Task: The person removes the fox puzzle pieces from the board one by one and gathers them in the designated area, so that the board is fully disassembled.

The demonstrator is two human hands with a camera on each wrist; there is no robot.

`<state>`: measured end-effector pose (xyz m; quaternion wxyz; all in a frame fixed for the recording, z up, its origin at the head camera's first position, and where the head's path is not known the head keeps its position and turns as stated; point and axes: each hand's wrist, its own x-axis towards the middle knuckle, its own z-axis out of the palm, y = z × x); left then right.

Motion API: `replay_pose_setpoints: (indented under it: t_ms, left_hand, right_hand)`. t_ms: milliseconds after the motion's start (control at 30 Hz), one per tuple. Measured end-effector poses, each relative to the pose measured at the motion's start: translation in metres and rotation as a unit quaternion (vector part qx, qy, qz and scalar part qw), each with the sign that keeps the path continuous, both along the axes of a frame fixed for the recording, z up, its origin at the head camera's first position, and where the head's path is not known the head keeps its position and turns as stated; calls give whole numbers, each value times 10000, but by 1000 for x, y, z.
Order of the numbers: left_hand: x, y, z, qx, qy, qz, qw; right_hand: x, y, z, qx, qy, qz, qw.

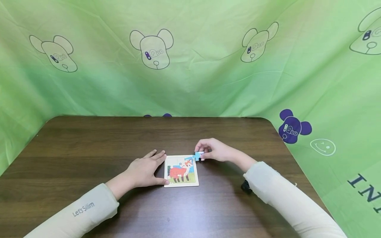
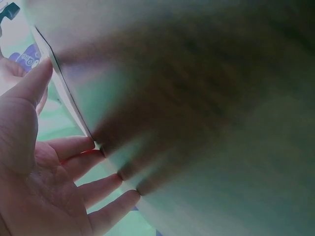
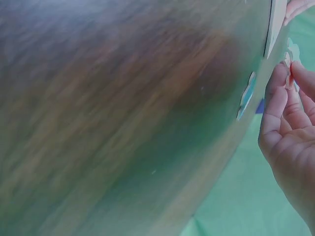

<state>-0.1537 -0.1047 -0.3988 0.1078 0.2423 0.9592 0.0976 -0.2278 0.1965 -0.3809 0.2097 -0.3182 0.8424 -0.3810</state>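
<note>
A square picture puzzle [image 1: 181, 171] showing an orange deer-like animal lies in a pale frame on the table. My left hand [image 1: 146, 170] is spread along its left side, thumb at the near corner and index finger by the far corner; the left wrist view shows straight fingers with their tips on the table. My right hand [image 1: 215, 150] pinches a small puzzle piece [image 3: 294, 50] between thumb and fingers, just off the board's far right corner. Blue [image 1: 197, 156] shows at its fingertips in the head view. A flat teal piece [image 3: 247, 96] appears low beside the right hand.
The dark wooden table [image 1: 89, 142] reaches back to a green cloth [image 1: 202, 86] printed with bear heads, which also hangs along both sides. A small black object [image 1: 246, 187] shows partly under the right sleeve [image 1: 268, 181].
</note>
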Motion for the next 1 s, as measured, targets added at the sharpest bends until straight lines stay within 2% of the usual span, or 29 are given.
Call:
replay_pose_setpoints:
  t_ms: [233, 600, 1000]
  left_hand:
    - [0, -1, -1, -25, -6, 0, 10000]
    - [-1, -1, -3, -64, 35, -27, 10000]
    - [-2, 0, -1, -67, -26, 15, 10000]
  right_hand:
    - [-3, 14, -2, -149, 6, -201, 9997]
    - [-7, 37, -3, -263, -46, -763, 9967]
    - [-13, 53, -8, -278, -131, -936, 9951]
